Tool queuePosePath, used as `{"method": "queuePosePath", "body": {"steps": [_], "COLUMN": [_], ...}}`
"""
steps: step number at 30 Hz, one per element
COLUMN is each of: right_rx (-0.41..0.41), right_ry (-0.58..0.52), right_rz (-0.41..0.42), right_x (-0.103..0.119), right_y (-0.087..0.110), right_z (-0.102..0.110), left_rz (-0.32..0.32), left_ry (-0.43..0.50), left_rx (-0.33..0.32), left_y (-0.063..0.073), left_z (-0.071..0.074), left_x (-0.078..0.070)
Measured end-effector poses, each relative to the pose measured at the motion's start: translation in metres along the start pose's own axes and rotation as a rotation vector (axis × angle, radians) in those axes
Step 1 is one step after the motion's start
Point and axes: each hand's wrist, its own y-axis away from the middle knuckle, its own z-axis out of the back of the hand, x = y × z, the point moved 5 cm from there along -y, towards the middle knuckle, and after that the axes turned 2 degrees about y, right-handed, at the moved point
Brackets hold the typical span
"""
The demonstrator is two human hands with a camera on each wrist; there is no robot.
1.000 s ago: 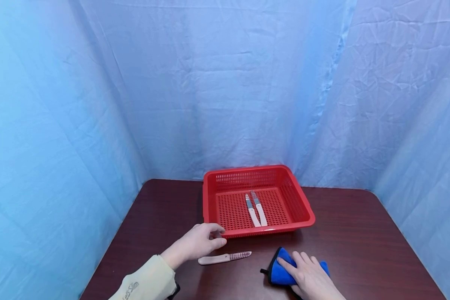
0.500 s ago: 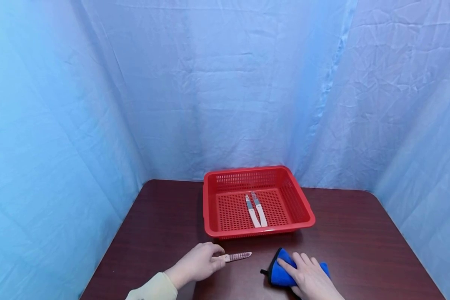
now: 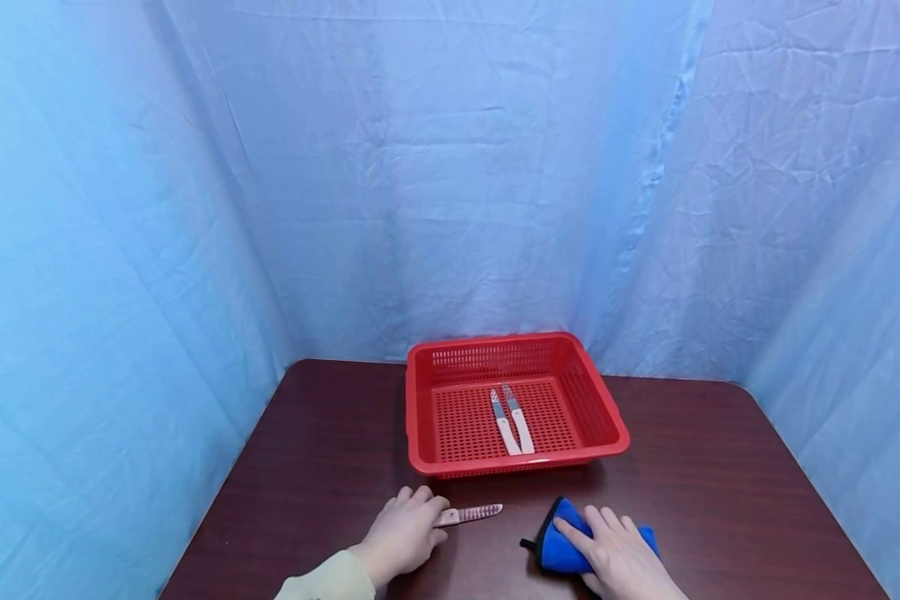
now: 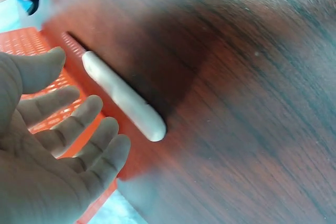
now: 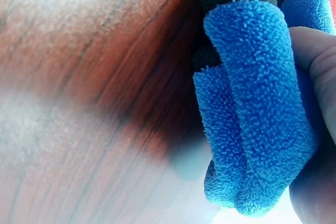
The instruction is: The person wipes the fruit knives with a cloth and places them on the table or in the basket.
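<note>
Loosely spread, the left hand (image 3: 405, 535) is hovering by a knife (image 4: 122, 94) — the right hand (image 3: 621, 552) gripping terrycloth (image 5: 262, 98), probably folded for bulk.

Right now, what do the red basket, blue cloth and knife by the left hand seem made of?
The red basket looks like glossy moulded plastic: smooth rim, regular perforations. The blue cloth seems a matte terry or microfibre, judging by its fuzzy loops. The knife has a smooth, evenly pale handle, probably plastic; its blade may be metal, but the patterned surface leaves that open.
</note>
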Motion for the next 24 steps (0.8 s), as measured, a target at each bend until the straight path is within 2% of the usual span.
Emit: {"method": "queuePosePath", "body": {"steps": [6,13,24], "right_rx": [0.015,0.032,0.044], "right_ry": [-0.010,-0.024,-0.026], "right_rz": [-0.007,-0.021,-0.027], "right_x": [-0.002,-0.002,-0.002], "right_y": [-0.001,-0.002,-0.002], "right_z": [-0.002,-0.002,-0.004], "left_rz": [0.009,-0.017,-0.065], "left_ry": [-0.105,-0.205,-0.262], "left_rx": [0.009,-0.043,-0.107], "left_y": [-0.004,-0.009,-0.012], "left_z": [-0.010,-0.015,-0.025], "left_x": [-0.001,-0.005,-0.004]}}
